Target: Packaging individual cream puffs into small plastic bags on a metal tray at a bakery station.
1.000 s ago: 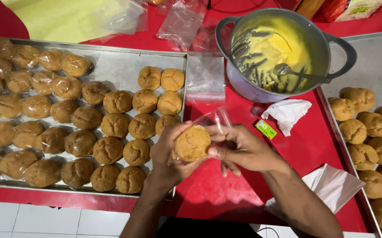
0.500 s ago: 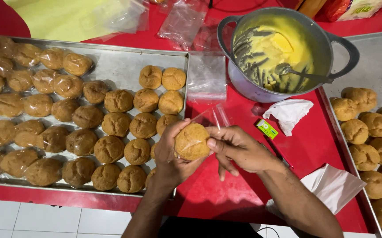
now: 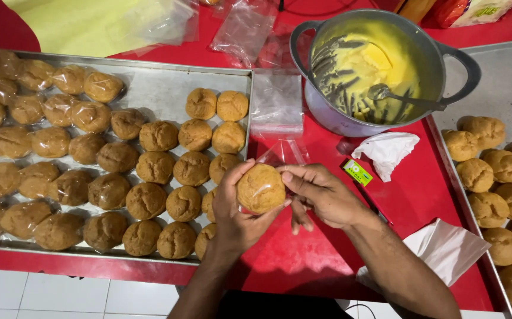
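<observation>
Glossy clear plastic bag, cracked matt bun

— What's the red table carrying?

— Left of the fingers, a metal tray of brown buns. Beyond the fingertips, clear plastic bags and a grey pot of yellow cream.

— And on the other side?

— Just right of the fingers lies a crumpled tissue beside a small green packet; nearer, a white napkin, then a second tray with buns.
</observation>
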